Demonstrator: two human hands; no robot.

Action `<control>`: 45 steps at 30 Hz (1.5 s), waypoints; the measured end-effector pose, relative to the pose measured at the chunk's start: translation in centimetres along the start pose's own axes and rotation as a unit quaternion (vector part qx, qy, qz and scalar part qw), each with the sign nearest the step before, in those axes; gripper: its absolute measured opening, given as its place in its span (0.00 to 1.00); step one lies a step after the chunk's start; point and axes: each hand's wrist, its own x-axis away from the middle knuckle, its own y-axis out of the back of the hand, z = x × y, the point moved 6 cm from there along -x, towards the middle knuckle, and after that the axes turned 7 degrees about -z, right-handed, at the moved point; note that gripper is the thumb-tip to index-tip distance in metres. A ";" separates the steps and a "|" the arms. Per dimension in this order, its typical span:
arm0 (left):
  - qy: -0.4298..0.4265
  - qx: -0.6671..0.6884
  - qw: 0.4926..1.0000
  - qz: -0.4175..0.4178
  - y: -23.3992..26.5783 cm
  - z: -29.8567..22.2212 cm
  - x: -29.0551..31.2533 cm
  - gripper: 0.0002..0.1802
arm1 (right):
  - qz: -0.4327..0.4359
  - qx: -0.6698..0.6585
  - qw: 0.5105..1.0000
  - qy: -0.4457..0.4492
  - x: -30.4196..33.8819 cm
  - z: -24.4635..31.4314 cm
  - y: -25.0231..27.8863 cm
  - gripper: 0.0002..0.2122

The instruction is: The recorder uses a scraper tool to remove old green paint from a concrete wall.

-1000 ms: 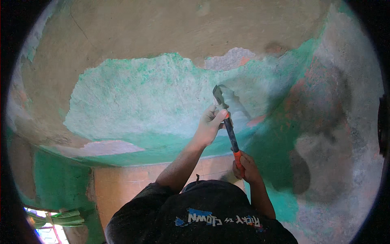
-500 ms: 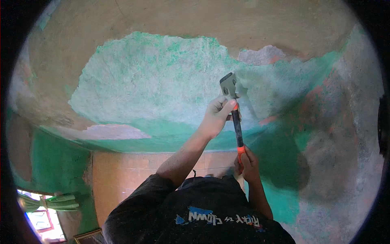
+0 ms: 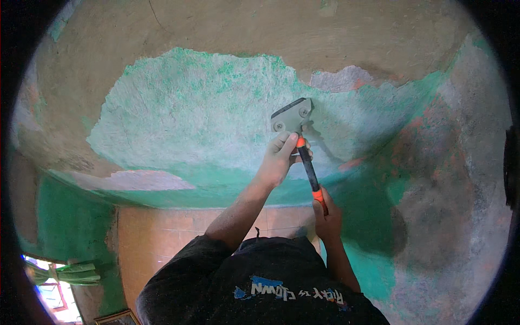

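Note:
A long-handled scraper [image 3: 309,169] with a black and orange handle and a wide grey head fixed by two screws slants up in front of me. My left hand [image 3: 280,157] grips it just below the head, its thumb laid along the neck. Lower down, my right hand [image 3: 328,219] is wrapped round the orange end of the handle. The blade edge points up and to the left, close to the patchy pale green paint [image 3: 200,114] on the wall. Whether the blade touches the wall I cannot tell.
Bare brown plaster [image 3: 227,27] surrounds the painted patch. On the right, a second wall [image 3: 439,216] of grey and green meets this one at a corner. Orange floor tiles [image 3: 162,227] lie below. A window with a green curtain [image 3: 78,273] and a picture frame [image 3: 119,318] are at lower left.
The scraper has turned so that its head's broad face shows more. Its head and my left hand have shifted a little to the left. Both hands keep their grip.

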 end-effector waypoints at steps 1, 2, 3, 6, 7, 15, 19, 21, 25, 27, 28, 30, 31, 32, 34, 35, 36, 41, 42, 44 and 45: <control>-0.001 0.008 1.000 0.002 0.1 -0.1 0.1 0.15 | -0.006 0.007 1.000 0.014 0.0 0.0 0.0 0.22; 0.000 0.008 1.000 0.003 0.1 -0.1 0.1 0.15 | -0.006 0.007 1.000 0.013 0.0 0.0 0.1 0.22; 0.001 0.010 1.000 -0.003 0.2 -0.2 0.2 0.14 | -0.001 0.017 1.000 0.013 -0.1 0.1 0.1 0.21; 0.002 0.013 1.000 -0.016 0.3 -0.4 0.1 0.14 | 0.007 0.027 1.000 0.009 -0.6 0.3 -0.1 0.21; 0.000 0.015 1.000 -0.021 0.3 -0.6 0.2 0.14 | 0.007 0.028 1.000 0.008 -0.6 0.5 0.0 0.21; -0.001 0.014 1.000 -0.018 1.0 -0.6 -0.2 0.15 | -0.009 0.024 1.000 0.015 -0.4 0.8 -1.2 0.21; -0.007 -0.009 1.000 -0.010 1.2 -0.6 0.0 0.16 | 0.007 0.020 1.000 0.005 -0.1 0.0 -1.6 0.22; 0.003 -0.007 1.000 -0.001 1.4 0.1 0.0 0.15 | 0.002 0.014 1.000 0.006 0.3 -0.6 -1.7 0.22; -0.011 -0.004 1.000 -0.022 1.3 -0.4 0.0 0.15 | -0.008 0.019 0.999 0.029 -0.2 -0.2 -1.7 0.21; -0.013 -0.009 1.000 -0.022 1.0 -1.0 0.1 0.15 | 0.002 0.019 1.000 0.006 -0.3 0.8 -1.3 0.21; -0.019 -0.014 1.000 -0.018 0.8 -1.3 -0.2 0.15 | 0.009 0.021 1.000 -0.012 -0.5 1.0 -1.3 0.21; -0.009 -0.016 1.000 -0.016 1.5 -0.2 0.0 0.15 | -0.003 0.021 1.000 0.000 0.1 0.1 -1.4 0.21; 0.005 -0.018 1.000 -0.015 1.6 0.2 0.2 0.16 | -0.014 0.021 1.000 0.008 0.3 -0.4 -1.5 0.21; 0.003 -0.019 1.000 -0.013 1.6 0.4 0.0 0.16 | -0.017 0.020 1.000 0.010 0.1 -0.8 -1.6 0.21; 0.010 -0.005 1.000 -0.027 1.8 0.6 0.4 0.14 | -0.036 0.007 0.998 0.048 0.3 -0.1 -1.6 0.21; 0.012 -0.005 0.999 -0.030 1.9 0.4 0.3 0.14 | -0.034 0.007 0.998 0.045 0.2 0.3 -1.5 0.21; -0.002 -0.005 1.000 -0.020 1.9 -0.3 -0.2 0.14 | -0.012 0.026 0.999 0.015 -0.3 0.6 -1.5 0.21; 0.002 -0.031 0.999 -0.017 1.8 -0.1 0.1 0.15 | 0.000 0.039 0.999 0.006 -0.1 -0.7 -1.7 0.21; 0.009 -0.022 1.000 -0.021 2.1 0.6 -0.2 0.14 | -0.010 0.017 1.000 0.012 -0.1 -1.1 -1.9 0.22; 0.018 -0.014 0.999 -0.027 1.9 0.3 -0.3 0.14 | -0.019 -0.006 1.000 0.016 -0.6 0.0 -1.9 0.22; 0.001 -0.015 1.000 -0.027 1.9 -0.3 -0.7 0.14 | 0.002 0.007 1.000 -0.004 -1.1 0.3 -1.9 0.22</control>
